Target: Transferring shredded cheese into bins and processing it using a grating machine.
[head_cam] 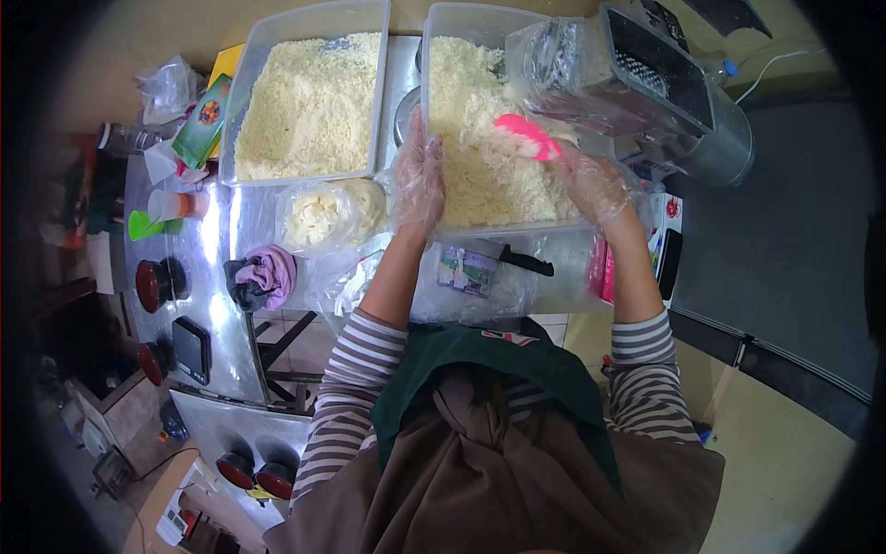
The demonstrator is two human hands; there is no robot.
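Both hands wear clear plastic gloves. My left hand rests against the left wall of a clear plastic tub, its fingers pointing away from me. Pale grated food fills much of this tub. My right hand, over the tub's right part, grips a pink scraper whose blade lies on the shreds. Above the tub's far right stands a grating machine with a plastic-wrapped outlet. To the left, a second clear tub holds more pale shreds. A plastic bag of pale chunks sits near my left hand.
Nearest me lie a black-handled knife and a purple printed packet on plastic. Leftward are a purple and dark cloth, a green cup, dark red bowls and a black scale. A pink-and-white box lies by my right forearm.
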